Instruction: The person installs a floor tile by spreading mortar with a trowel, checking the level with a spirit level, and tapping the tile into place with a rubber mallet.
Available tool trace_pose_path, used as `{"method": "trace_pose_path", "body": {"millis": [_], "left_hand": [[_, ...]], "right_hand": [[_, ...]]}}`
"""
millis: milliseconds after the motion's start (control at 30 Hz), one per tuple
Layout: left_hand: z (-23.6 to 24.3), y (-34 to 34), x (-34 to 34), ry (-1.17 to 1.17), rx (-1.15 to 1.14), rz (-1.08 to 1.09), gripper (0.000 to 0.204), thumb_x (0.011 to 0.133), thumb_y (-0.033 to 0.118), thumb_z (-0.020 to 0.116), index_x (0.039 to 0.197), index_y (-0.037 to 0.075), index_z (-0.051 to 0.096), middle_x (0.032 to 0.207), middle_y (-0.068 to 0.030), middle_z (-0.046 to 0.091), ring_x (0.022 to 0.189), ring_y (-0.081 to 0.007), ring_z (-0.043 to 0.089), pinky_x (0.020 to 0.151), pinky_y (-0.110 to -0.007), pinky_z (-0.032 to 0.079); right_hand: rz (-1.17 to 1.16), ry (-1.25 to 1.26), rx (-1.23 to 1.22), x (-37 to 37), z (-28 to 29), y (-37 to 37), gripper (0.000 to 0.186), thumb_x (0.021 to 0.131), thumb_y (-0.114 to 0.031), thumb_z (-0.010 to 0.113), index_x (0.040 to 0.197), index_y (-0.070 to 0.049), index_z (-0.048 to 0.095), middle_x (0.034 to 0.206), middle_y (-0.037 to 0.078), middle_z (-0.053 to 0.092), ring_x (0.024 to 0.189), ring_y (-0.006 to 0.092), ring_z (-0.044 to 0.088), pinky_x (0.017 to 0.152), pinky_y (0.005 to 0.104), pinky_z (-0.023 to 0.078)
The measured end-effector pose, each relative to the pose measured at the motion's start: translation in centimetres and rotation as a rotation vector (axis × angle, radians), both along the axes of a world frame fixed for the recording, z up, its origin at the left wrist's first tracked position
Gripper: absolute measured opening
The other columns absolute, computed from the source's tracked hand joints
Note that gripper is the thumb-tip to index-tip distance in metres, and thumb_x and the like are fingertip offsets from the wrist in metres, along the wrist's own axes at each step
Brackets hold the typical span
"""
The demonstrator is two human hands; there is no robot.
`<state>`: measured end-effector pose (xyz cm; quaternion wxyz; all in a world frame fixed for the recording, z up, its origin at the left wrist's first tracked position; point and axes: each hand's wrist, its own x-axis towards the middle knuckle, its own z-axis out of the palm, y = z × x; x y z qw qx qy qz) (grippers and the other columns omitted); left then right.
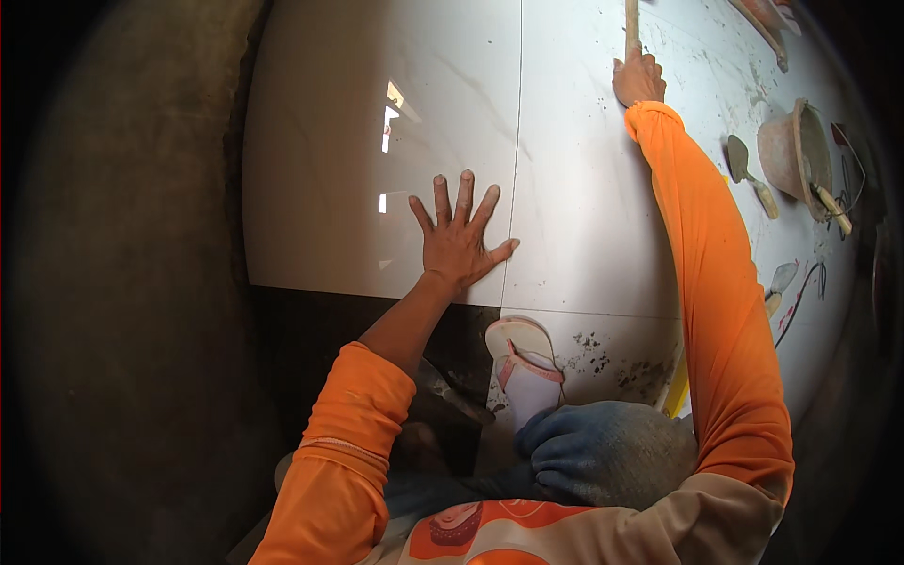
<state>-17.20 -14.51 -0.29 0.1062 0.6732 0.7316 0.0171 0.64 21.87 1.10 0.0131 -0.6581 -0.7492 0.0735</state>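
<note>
My left hand (459, 240) lies flat with its fingers spread on a large glossy white tile (330, 188). Its thumb reaches the thin joint along the tile's right side. Up at the top, my right hand (640, 79) is closed around a wooden handle (632, 24). The far end of that tool runs out of the picture, so its head is hidden. The hand with the handle is over the neighbouring white tiles (574, 188), which carry specks of dirt.
A dark unfinished strip (320, 330) borders the tile's near edge, and a rough wall (122, 235) rises at left. On the right are a trowel (739, 160), a bucket (786, 155) lying tipped, another trowel (782, 280) and a yellow bar (676, 388). My sandalled foot (532, 381) rests below.
</note>
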Motion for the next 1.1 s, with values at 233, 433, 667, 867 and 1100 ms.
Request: {"method": "trace_pose_path", "body": {"millis": [233, 433, 667, 867, 1100], "left_hand": [[1.8, 0.7, -8.1, 0.071, -0.132, 0.346, 0.091, 0.086, 0.069, 0.05, 0.157, 0.02, 0.02, 0.164, -0.0149, 0.007, 0.151, -0.0393, 0.001, 0.114, -0.068, -0.002], [1.1, -3.3, -16.0, 0.195, -0.055, 0.559, 0.085, 0.092, 0.063, 0.044, 0.157, 0.016, 0.016, 0.164, -0.0178, 0.006, 0.15, -0.0403, 0.003, 0.115, -0.068, 0.0], [-0.3, -3.6, -16.5, 0.186, -0.019, 0.565, 0.074, 0.098, 0.055, 0.038, 0.157, 0.014, 0.017, 0.163, -0.0183, 0.007, 0.15, -0.0415, 0.005, 0.115, -0.067, 0.005], [-0.9, -3.0, -15.3, 0.307, -0.007, 0.515, 0.074, 0.099, 0.053, 0.037, 0.157, 0.013, 0.014, 0.163, -0.0177, 0.008, 0.149, -0.041, 0.011, 0.114, -0.069, 0.01], [-0.3, -3.4, -15.1, 0.27, 0.014, 0.57, 0.075, 0.099, 0.053, 0.039, 0.157, 0.012, 0.014, 0.162, -0.0185, 0.011, 0.149, -0.0413, 0.012, 0.113, -0.069, 0.011]], "right_hand": [[-0.546, 0.744, -0.338, -1.9, 5.1, -0.9, 0.033, 0.096, -0.029, 0.052, 0.111, -0.002, 0.046, 0.083, 0.011, 0.057, 0.069, 0.0222, 0.061, 0.06, 0.0374, 0.053], [-0.082, 1.084, -0.673, -0.8, 9.2, -21.9, 0.04, 0.098, -0.046, 0.055, 0.094, -0.008, 0.048, 0.061, 0.0, 0.046, 0.046, 0.0118, 0.049, 0.043, 0.0298, 0.044], [0.444, 0.548, -0.702, -5.6, 10.9, -30.9, 0.034, 0.1, -0.034, 0.055, 0.103, -0.001, 0.05, 0.066, 0.017, 0.059, 0.062, 0.0331, 0.063, 0.06, 0.0464, 0.051], [0.63, 0.226, -0.644, -5.3, 8.8, -30.0, 0.033, 0.099, -0.032, 0.055, 0.1, 0.0, 0.047, 0.071, 0.022, 0.062, 0.065, 0.043, 0.063, 0.058, 0.0478, 0.051], [0.766, 0.446, -0.412, -3.5, 8.0, -30.9, 0.031, 0.098, -0.031, 0.056, 0.098, -0.002, 0.046, 0.072, 0.022, 0.062, 0.06, 0.0409, 0.064, 0.054, 0.0482, 0.052]]}}
